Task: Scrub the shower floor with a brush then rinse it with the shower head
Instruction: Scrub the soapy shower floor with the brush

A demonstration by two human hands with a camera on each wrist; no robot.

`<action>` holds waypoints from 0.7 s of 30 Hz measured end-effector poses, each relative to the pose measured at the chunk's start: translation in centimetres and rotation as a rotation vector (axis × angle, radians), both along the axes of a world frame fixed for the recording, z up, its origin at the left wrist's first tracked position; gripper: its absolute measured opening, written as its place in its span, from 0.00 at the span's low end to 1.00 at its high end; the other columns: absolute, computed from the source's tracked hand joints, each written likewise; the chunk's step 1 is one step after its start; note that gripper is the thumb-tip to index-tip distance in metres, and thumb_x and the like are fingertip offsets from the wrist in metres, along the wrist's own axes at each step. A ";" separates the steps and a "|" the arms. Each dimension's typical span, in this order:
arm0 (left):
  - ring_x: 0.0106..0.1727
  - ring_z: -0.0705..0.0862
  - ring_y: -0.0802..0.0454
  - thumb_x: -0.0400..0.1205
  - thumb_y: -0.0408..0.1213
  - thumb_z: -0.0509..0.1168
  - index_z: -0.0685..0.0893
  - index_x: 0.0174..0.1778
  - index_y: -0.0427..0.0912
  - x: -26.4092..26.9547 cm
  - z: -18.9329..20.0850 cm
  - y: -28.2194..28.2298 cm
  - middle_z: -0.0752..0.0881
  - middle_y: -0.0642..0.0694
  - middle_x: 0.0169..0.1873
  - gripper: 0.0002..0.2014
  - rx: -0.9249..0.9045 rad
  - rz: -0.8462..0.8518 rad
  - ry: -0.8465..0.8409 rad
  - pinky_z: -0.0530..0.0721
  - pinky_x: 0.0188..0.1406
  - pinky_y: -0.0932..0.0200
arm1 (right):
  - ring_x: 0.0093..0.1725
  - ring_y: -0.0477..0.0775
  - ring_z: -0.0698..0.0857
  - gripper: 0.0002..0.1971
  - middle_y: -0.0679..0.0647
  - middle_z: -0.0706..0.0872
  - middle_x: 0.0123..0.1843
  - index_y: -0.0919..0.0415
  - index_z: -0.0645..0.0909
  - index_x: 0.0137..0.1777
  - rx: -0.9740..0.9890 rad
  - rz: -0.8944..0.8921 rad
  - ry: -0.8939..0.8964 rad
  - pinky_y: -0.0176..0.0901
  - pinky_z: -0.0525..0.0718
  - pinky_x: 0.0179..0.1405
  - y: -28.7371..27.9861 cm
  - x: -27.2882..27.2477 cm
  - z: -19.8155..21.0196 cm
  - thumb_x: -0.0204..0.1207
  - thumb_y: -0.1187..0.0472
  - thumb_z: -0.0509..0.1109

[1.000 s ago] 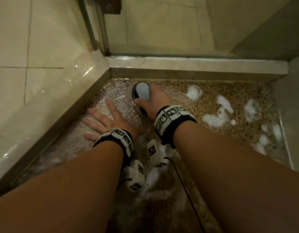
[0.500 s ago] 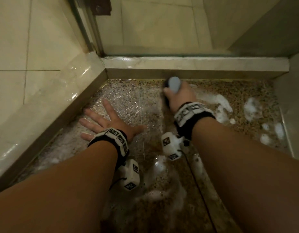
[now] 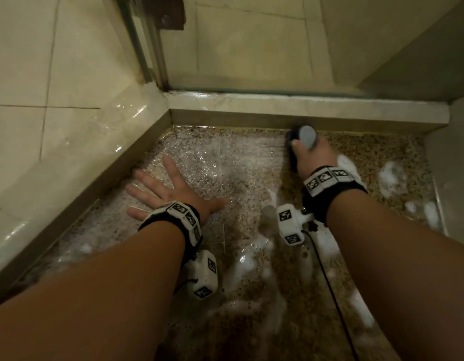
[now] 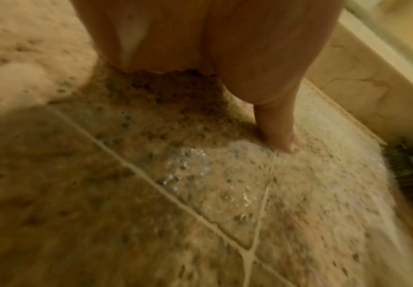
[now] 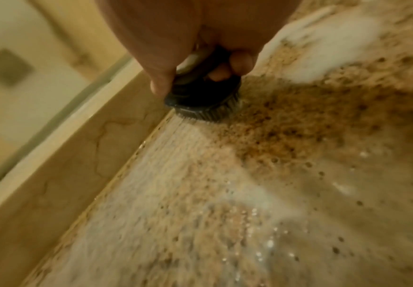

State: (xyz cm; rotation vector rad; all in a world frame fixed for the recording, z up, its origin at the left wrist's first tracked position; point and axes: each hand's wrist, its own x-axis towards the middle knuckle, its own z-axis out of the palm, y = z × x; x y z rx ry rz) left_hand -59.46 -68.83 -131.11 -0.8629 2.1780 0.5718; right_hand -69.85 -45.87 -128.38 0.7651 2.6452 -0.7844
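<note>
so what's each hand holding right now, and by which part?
Right hand grips the brush by its top handle, bristles down on the shower floor. Left hand holds nothing; it rests flat on the floor, fingers spread.

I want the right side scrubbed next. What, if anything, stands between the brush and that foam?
Nothing visible does. The brush, gripped by the right hand at the far curb, has only wet floor before the foam patches.
</note>
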 end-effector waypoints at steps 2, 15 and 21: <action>0.83 0.22 0.22 0.51 0.85 0.73 0.14 0.81 0.59 0.0 0.0 0.0 0.16 0.29 0.80 0.83 -0.008 0.002 0.003 0.37 0.77 0.14 | 0.72 0.68 0.78 0.31 0.64 0.79 0.76 0.62 0.70 0.80 -0.005 -0.059 -0.005 0.55 0.77 0.67 -0.6 -0.2 0.0 0.83 0.44 0.67; 0.83 0.21 0.23 0.53 0.82 0.75 0.14 0.80 0.59 -0.1 -0.5 0.2 0.15 0.30 0.79 0.83 -0.033 0.030 0.004 0.36 0.78 0.14 | 0.62 0.59 0.81 0.25 0.57 0.79 0.67 0.56 0.71 0.74 -0.025 0.514 0.015 0.46 0.76 0.54 -10.8 0.5 -1.1 0.81 0.48 0.69; 0.83 0.22 0.23 0.53 0.84 0.74 0.14 0.80 0.60 -0.1 -0.7 0.3 0.17 0.31 0.80 0.82 -0.043 0.036 0.026 0.37 0.78 0.15 | 0.67 0.60 0.78 0.30 0.56 0.77 0.66 0.47 0.67 0.81 0.046 0.880 0.008 0.54 0.77 0.66 -14.4 -0.2 0.0 0.80 0.50 0.71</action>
